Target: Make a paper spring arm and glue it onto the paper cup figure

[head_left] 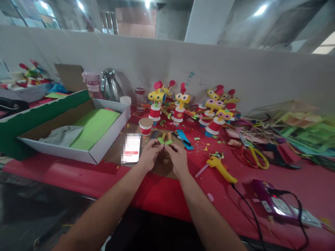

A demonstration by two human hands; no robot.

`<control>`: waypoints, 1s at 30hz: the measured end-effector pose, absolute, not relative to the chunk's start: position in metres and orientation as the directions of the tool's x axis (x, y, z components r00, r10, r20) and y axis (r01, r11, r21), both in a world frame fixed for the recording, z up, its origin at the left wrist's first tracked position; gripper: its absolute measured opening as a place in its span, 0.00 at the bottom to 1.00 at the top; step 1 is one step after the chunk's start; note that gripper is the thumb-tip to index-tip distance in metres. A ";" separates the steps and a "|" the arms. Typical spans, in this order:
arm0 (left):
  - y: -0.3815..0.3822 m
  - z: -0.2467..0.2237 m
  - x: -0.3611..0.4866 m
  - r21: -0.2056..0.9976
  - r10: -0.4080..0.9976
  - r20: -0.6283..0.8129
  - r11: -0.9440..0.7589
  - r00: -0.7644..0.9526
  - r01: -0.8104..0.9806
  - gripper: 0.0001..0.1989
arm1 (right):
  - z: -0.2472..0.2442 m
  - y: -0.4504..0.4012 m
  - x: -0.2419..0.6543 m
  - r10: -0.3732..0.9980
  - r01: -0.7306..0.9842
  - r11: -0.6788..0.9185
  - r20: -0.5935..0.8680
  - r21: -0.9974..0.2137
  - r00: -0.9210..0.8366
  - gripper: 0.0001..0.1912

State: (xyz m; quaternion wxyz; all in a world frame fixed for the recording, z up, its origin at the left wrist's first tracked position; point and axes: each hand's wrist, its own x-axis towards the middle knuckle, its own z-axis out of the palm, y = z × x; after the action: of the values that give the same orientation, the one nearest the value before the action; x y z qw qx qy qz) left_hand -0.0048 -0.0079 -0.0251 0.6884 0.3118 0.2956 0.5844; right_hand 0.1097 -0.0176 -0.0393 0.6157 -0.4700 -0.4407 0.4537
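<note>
My left hand [151,153] and my right hand [177,157] meet over a brown board [115,153] on the red table. Their fingertips pinch a small green paper piece [164,142], whose two short ends stick up in a V shape. A lit phone [131,149] lies just left of my left hand. Beyond the hands stands a red and white paper cup [146,126]. A black pen [181,138] and a blue strip [185,140] lie past my right hand.
Several paper-cup figures [178,113] stand at the back. On the left is an open box [96,153] with green paper. A yellow glue gun [221,169], scissors [255,157], a purple power box [274,204] with cords and coloured paper strips [300,129] lie on the right.
</note>
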 end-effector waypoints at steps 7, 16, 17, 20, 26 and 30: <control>-0.006 -0.024 -0.010 0.841 0.983 -0.106 0.168 0.148 -0.514 0.13 | -0.034 -0.017 0.115 0.980 -0.176 0.101 0.067 -0.979 0.186 0.11; -0.010 -0.018 -0.007 0.846 0.989 -0.051 0.115 0.135 -0.521 0.13 | -0.032 -0.014 0.115 0.989 -0.292 0.076 0.035 -0.954 0.141 0.12; -0.010 -0.017 -0.008 0.843 0.990 -0.051 0.114 0.132 -0.526 0.13 | -0.032 -0.014 0.116 0.989 -0.291 0.079 0.039 -0.953 0.141 0.12; -0.011 -0.017 -0.008 0.854 0.990 -0.051 0.110 0.129 -0.508 0.14 | -0.033 -0.014 0.116 0.987 -0.249 0.095 0.058 -0.964 0.150 0.12; -0.007 -0.025 -0.010 0.915 0.988 -0.030 0.088 0.151 -0.393 0.13 | -0.032 -0.016 0.118 0.979 -0.149 0.113 0.085 -0.982 0.184 0.10; -0.005 -0.030 -0.009 0.906 0.992 0.004 0.050 0.127 -0.421 0.12 | -0.032 -0.017 0.115 0.974 -0.144 0.157 0.129 -0.977 0.187 0.11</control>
State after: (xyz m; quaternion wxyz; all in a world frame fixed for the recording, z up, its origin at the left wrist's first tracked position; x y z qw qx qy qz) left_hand -0.0087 -0.0045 -0.0303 0.6328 0.4037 0.3533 0.5584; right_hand 0.1145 -0.0165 -0.0324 0.6151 -0.4639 -0.4473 0.4543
